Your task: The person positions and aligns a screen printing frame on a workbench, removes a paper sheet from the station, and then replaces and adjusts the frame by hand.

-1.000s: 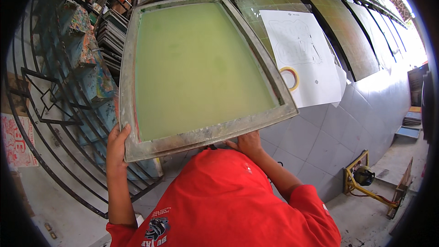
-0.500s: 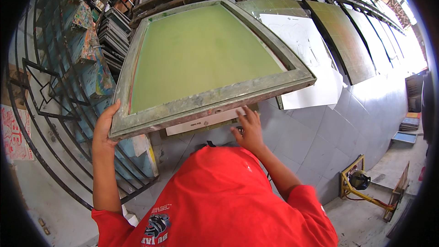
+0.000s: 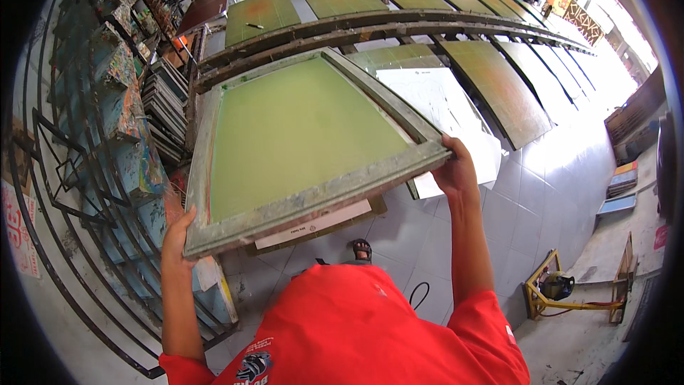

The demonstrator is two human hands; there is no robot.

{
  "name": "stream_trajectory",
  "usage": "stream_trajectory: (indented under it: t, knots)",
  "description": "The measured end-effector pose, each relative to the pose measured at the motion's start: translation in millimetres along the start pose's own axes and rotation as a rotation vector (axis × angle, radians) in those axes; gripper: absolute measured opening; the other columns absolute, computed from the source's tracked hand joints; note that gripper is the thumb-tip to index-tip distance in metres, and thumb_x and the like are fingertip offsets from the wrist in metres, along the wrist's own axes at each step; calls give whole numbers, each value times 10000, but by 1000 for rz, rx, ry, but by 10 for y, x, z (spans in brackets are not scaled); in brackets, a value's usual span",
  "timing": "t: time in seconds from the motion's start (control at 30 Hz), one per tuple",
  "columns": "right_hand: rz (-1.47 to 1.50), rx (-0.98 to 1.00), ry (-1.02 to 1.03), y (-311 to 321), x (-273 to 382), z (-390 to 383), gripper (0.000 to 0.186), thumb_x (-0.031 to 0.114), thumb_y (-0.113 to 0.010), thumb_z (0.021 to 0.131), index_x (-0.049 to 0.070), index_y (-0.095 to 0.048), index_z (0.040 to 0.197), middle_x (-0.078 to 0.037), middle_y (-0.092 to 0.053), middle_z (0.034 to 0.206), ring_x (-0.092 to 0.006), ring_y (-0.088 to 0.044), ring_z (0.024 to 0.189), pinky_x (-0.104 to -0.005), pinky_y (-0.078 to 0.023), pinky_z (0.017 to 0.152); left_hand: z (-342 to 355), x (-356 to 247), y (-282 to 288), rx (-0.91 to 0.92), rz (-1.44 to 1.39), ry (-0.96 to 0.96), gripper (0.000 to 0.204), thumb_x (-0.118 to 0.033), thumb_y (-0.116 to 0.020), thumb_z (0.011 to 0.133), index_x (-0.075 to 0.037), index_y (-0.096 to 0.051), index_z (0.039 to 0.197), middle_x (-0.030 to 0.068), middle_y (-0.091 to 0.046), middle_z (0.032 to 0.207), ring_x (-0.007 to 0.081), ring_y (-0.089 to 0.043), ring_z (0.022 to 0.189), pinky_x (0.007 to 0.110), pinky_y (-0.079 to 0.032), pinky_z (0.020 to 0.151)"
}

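A large screen-printing frame (image 3: 313, 177), grey and worn at its border with taut yellow-green mesh, is held up between my hands and tilted. My left hand (image 3: 177, 234) grips its near left corner, thumb on top. Round the near right corner is closed my right hand (image 3: 456, 165); some fingers are hidden beneath. Under the frame's front edge a white printed sheet (image 3: 313, 227) sticks out, lying on a greenish board (image 3: 377, 206). Another white sheet (image 3: 434, 103) with faint line drawings shows past the frame's right side.
Long dark rails (image 3: 385, 21) cross behind, with several green-brown boards (image 3: 499, 93) laid along them. Dark curved metal bars (image 3: 71, 235) and paint-stained blue steps (image 3: 135, 164) stand at left, near stacked frames (image 3: 167, 107). A yellow metal stand (image 3: 545, 292) is on the right.
My right hand has moved from the printed sheet at the front up to the frame's right corner and grasped it. My left hand keeps its grip. The view has shifted, showing more of the background.
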State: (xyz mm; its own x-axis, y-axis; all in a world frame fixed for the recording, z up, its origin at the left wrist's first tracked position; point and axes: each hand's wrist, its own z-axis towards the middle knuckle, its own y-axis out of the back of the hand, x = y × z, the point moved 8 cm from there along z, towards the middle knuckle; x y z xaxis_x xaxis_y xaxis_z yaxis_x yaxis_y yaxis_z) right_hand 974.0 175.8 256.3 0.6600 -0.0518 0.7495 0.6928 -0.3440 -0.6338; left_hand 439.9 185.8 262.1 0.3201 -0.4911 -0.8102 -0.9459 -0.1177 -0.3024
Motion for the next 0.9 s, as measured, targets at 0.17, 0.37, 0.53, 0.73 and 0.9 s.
stream_trajectory:
  t: [0.17, 0.37, 0.53, 0.73, 0.9]
  knots:
    - [-113, 232, 135, -581, 299, -416, 554, 221, -503, 860, -107, -414, 1297, -194, -537, 1222, -266, -553, 1088, -375, -412, 966, -350, 33, 190, -8, -118, -183, 393, -231, -552, 914, 32, -517, 1205, 141, -631, 1053, 246, -645, 899, 362, -522, 789]
    - [-223, 569, 226, -2071, 456, -737, 660, 271, -510, 845, -91, -314, 1361, -223, -398, 1371, -371, -491, 1185, -465, -400, 1018, -1090, 178, 953, -160, -343, -307, 397, -249, -544, 914, 26, -528, 1199, 148, -628, 1081, 264, -638, 942, 378, -501, 862]
    - [-493, 721, 262, -3356, 441, -936, 546, 319, -426, 866, -20, -481, 1290, -200, -551, 1204, -245, -597, 1022, -329, -462, 914, -1907, 543, 1541, -326, -442, -274, 459, -323, -542, 910, 35, -534, 1198, 185, -616, 1107, 291, -635, 960, 426, -492, 892]
    - [-600, 994, -59, -4269, -571, -1061, 335, 276, -412, 884, 35, -545, 1075, -100, -580, 991, -183, -593, 896, -296, -486, 783, -2575, 1567, 1972, -475, -568, -184, 457, -327, -536, 914, 41, -526, 1185, 193, -617, 1072, 280, -650, 899, 414, -540, 800]
    - [-850, 1057, -338, -4553, -1813, -1317, 257, 234, -451, 890, 86, -546, 1079, -24, -574, 911, -146, -594, 810, -303, -501, 743, -2939, 2369, 2179, -699, -648, 13, 331, -310, -568, 908, -3, -577, 1031, 90, -635, 869, 176, -620, 682, 309, -519, 647]
